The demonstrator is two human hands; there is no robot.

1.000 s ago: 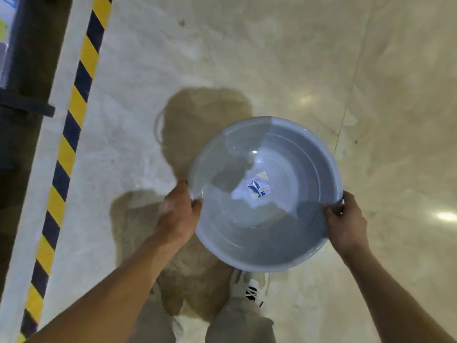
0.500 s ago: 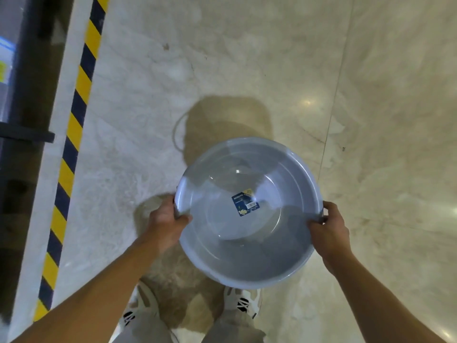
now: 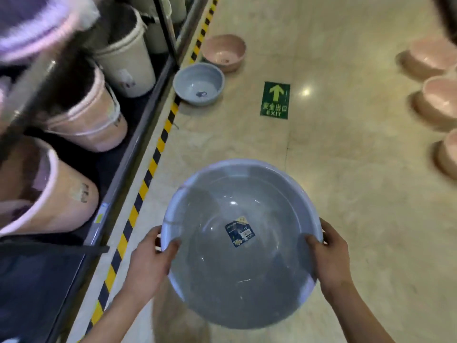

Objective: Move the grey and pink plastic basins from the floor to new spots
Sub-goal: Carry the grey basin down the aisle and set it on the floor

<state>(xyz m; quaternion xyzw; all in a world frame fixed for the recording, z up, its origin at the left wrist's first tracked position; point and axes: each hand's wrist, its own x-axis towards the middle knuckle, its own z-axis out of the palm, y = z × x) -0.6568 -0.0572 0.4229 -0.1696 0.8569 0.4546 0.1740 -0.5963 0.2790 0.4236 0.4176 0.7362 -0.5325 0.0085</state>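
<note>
I hold a large grey plastic basin [image 3: 237, 199] in the air in front of me, mouth up, with a blue label stuck on its bottom. My left hand [image 3: 148, 263] grips its left rim and my right hand [image 3: 330, 256] grips its right rim. Farther ahead, a smaller grey basin [image 3: 199, 84] stands on the floor beside the striped line. Just behind it sits a pink basin [image 3: 223, 52]. Several more pink basins [image 3: 437, 100] lie on the floor at the right edge.
A shelf unit [image 3: 138, 134] on the left holds pink and cream buckets [image 3: 86, 120]. A yellow-and-black striped line [image 3: 153, 159] runs along its base. A green exit arrow sticker [image 3: 275, 100] is on the beige stone floor.
The view has lifted from straight down at the floor to looking ahead, bringing the shelf, other basins and exit sign into sight. Both hands keep their grip on the grey basin.
</note>
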